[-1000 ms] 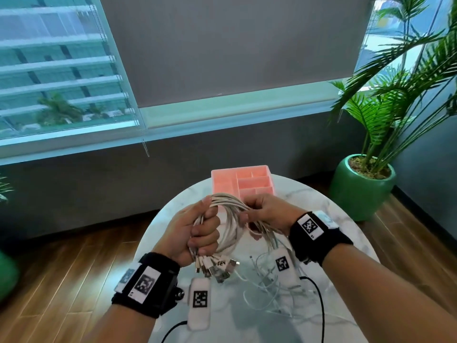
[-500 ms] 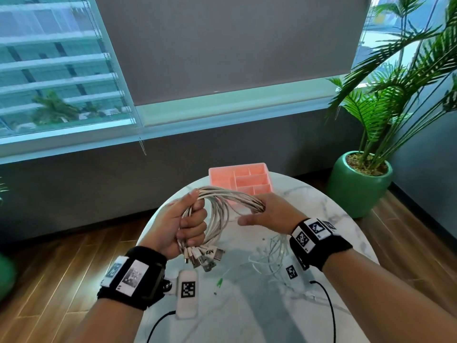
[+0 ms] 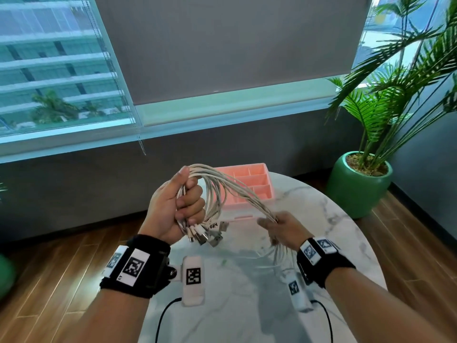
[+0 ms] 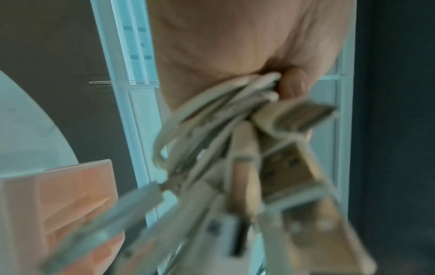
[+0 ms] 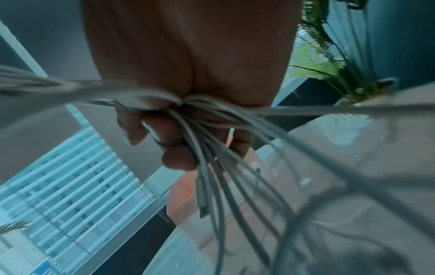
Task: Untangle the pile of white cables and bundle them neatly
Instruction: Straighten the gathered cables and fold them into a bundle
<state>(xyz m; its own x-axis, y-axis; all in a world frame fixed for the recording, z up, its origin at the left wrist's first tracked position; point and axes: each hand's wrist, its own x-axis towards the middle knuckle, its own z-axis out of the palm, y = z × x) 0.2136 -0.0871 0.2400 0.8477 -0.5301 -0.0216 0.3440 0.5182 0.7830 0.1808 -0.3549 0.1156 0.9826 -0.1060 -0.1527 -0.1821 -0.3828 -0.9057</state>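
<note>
Cables (image 3: pixel 217 186) gathered in both hands above the desk (image 3: pixel 321 219).

Left hand (image 3: pixel 173 209) fists the looped bunch, plug ends hanging together beneath its grip; right hand (image 3: pixel 284 227) pinches the strands where they arc down, loose tails trailing under it toward the marble. Most untangling looks done, judging by the aligned plugs; coiling the trailing lengths and securing the bundle remain. Pink organiser tray (image 3: pixel 257 184) sits behind, unused.

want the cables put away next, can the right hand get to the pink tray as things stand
Probably yes: the tray lies on the table just beyond the right hand with nothing between, but that hand grips the cables.
</note>
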